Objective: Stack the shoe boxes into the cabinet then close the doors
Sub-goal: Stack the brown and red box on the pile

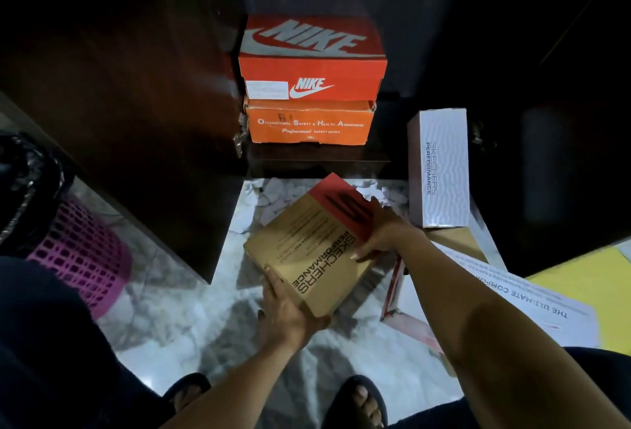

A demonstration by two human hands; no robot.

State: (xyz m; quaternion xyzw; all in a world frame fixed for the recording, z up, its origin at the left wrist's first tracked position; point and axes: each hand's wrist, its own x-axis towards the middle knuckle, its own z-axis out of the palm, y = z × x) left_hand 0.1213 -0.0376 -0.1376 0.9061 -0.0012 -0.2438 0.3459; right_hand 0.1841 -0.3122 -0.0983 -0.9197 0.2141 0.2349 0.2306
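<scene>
The dark wooden cabinet [426, 35] fills the upper frame. It stands open, its glossy left door [136, 104] swung out toward the lower left. Inside, against the left wall, a red-orange Nike box [312, 59] sits squarely on a flatter orange safety shoes box [309, 124] with dented lid corners. The space to their right is dark and looks free.

Grey-veined marble floor [191, 309] runs down the centre, with crumpled white paper [273, 196] at the cabinet's foot. A pink perforated plastic basket [82, 258] stands at lower left, beside the door's edge. At centre right, a white wavy-patterned Skechers Performance box [438, 169] stands on end.

A brown cardboard Skechers Performance box [307, 251] with a red end is held tilted above the floor at centre frame. The left hand [286, 312] grips its near corner with fingers wrapped around the edge. The right hand [386, 234] clasps its right side, fingers spread over the lid.
</scene>
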